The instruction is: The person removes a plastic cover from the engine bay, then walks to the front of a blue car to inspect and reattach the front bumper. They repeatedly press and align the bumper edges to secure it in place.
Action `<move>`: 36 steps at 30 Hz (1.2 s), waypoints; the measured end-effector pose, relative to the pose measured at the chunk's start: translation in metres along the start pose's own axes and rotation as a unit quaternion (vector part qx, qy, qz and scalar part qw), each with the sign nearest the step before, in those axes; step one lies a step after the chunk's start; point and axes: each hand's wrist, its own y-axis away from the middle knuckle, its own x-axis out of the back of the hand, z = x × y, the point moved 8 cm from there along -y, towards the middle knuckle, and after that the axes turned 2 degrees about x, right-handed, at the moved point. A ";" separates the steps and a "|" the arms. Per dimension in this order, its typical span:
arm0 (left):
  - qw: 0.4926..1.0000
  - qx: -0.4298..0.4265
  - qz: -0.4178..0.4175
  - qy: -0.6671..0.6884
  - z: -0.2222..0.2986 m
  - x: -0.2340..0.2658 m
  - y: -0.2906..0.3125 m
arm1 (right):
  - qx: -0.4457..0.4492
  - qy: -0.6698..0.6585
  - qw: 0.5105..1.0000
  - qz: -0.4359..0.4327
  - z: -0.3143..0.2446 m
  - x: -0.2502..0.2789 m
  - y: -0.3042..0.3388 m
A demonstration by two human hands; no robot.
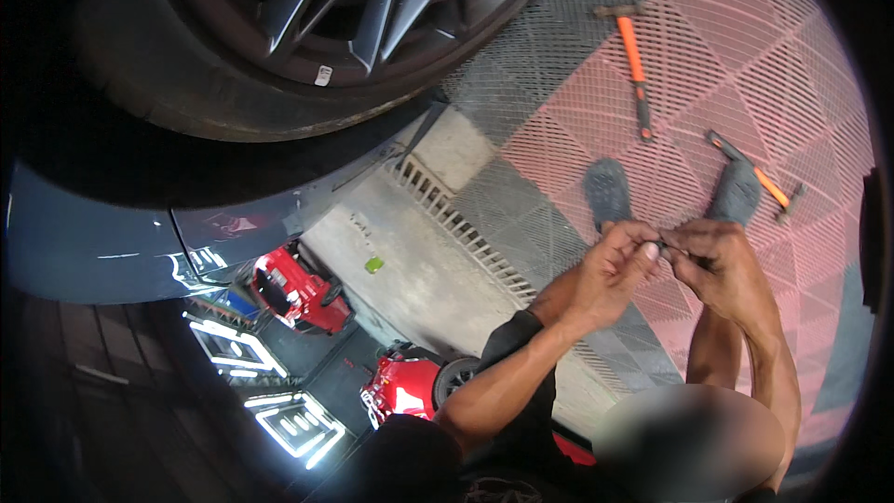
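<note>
My left hand (616, 265) and my right hand (715, 263) meet fingertip to fingertip in front of my body. Between their pinched fingers is a small dark piece (662, 245), too small to name. Both thumbs and forefingers press on it. Just beyond the hands are my feet in dark grey footwear (608, 191). A hammer with an orange and black handle (633, 61) lies on the floor farther ahead. A second, smaller orange-handled hammer (768, 184) lies beside my right foot, partly behind it.
A large wheel with dark spokes (382, 14) and a dark car body panel (102, 233) fill the upper left. Red and grey grid tiles (736, 47) cover the floor. A slotted drain strip (466, 237) borders pale concrete (419, 270) with a green bit (374, 265) on it. Red vehicles (303, 289) stand left.
</note>
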 end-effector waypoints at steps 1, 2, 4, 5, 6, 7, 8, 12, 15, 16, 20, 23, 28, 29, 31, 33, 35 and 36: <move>1.000 -0.007 0.007 -0.003 -0.001 0.001 -0.006 | 0.003 0.000 1.000 -0.008 0.005 0.001 -0.006; 1.000 -0.015 0.014 -0.006 -0.002 0.001 -0.011 | 0.013 0.001 1.000 0.001 0.010 0.004 -0.011; 0.999 -0.023 0.025 -0.004 0.004 0.004 -0.022 | 0.035 0.003 0.999 0.014 0.016 0.007 -0.023; 0.999 -0.022 0.025 -0.002 0.007 0.005 -0.029 | 0.033 -0.014 0.999 0.013 0.017 0.007 -0.031; 1.000 -0.020 0.023 0.003 0.009 0.004 -0.034 | 0.028 -0.029 0.999 0.014 0.019 0.010 -0.037; 0.999 -0.027 0.025 0.004 0.014 0.007 -0.039 | 0.023 -0.043 0.999 0.014 0.021 0.011 -0.043; 0.999 -0.034 0.027 0.005 0.019 0.010 -0.043 | 0.038 -0.046 0.998 0.017 0.021 0.011 -0.050; 0.998 -0.032 0.034 0.037 0.033 0.021 -0.055 | 0.113 -0.044 0.993 0.016 0.014 0.012 -0.077; 0.998 -0.032 0.043 0.038 0.039 0.025 -0.063 | 0.120 -0.028 0.992 0.008 0.006 0.016 -0.090; 0.998 -0.033 0.046 0.037 0.040 0.025 -0.065 | 0.123 -0.028 0.992 0.012 0.005 0.017 -0.093; 0.997 -0.041 0.054 0.024 0.052 0.028 -0.071 | 0.116 -0.014 0.993 -0.004 0.002 0.022 -0.104; 0.998 -0.041 0.047 0.024 0.054 0.027 -0.073 | 0.151 0.001 0.988 -0.018 0.005 0.026 -0.108; 0.998 -0.027 0.025 -0.042 0.052 0.027 -0.067 | 0.133 -0.007 0.991 -0.022 0.013 0.025 -0.103; 0.997 -0.026 0.020 -0.064 0.050 0.024 -0.066 | 0.140 -0.010 0.990 -0.020 0.016 0.025 -0.100; 0.998 -0.050 0.026 -0.039 0.051 0.020 -0.067 | 0.134 -0.030 0.990 -0.013 0.023 0.023 -0.094; 0.998 -0.046 0.033 -0.040 0.049 0.021 -0.064 | 0.132 -0.036 0.991 -0.003 0.027 0.021 -0.089; 0.998 -0.036 0.036 -0.028 0.050 0.019 -0.062 | 0.138 -0.049 0.989 0.005 0.031 0.017 -0.082; 0.999 -0.033 0.037 -0.021 0.048 0.018 -0.060 | 0.139 -0.054 0.989 0.008 0.033 0.017 -0.079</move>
